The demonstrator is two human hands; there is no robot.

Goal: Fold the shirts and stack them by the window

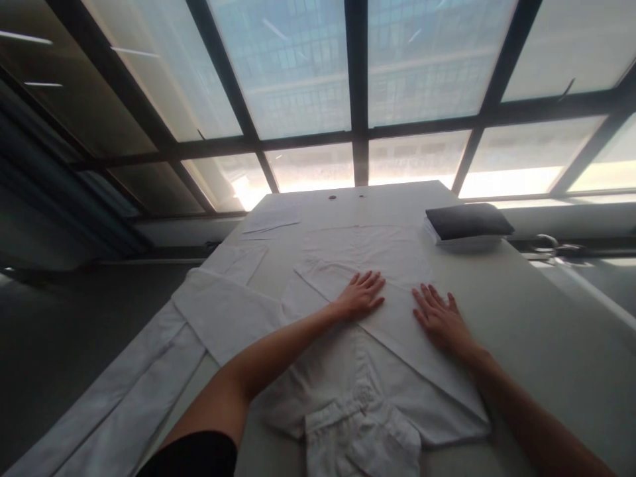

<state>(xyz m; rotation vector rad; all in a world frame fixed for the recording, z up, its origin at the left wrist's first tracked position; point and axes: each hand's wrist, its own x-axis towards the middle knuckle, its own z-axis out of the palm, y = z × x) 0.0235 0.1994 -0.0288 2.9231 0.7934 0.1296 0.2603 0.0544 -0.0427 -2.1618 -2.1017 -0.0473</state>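
Observation:
A white garment [342, 371] lies spread on the white table, with a seam running down its middle and a bunched, banded part at the near end. A long strip of it is folded diagonally across the front. My left hand [362, 296] rests flat on the middle of the cloth, its fingers spread. Along the garment's right edge my right hand [440, 324] also lies palm down with fingers stretched out, partly on the cloth. Neither hand grips anything. To the left, a sleeve-like length of white cloth [228, 315] reaches toward the table's edge.
More white cloth [129, 391] hangs over the table's left side. A dark folder or cloth on a white stack [467, 222] sits at the far right of the table [527, 331]. White sheets [271, 218] lie at the far left. Large windows [298, 73] stand behind.

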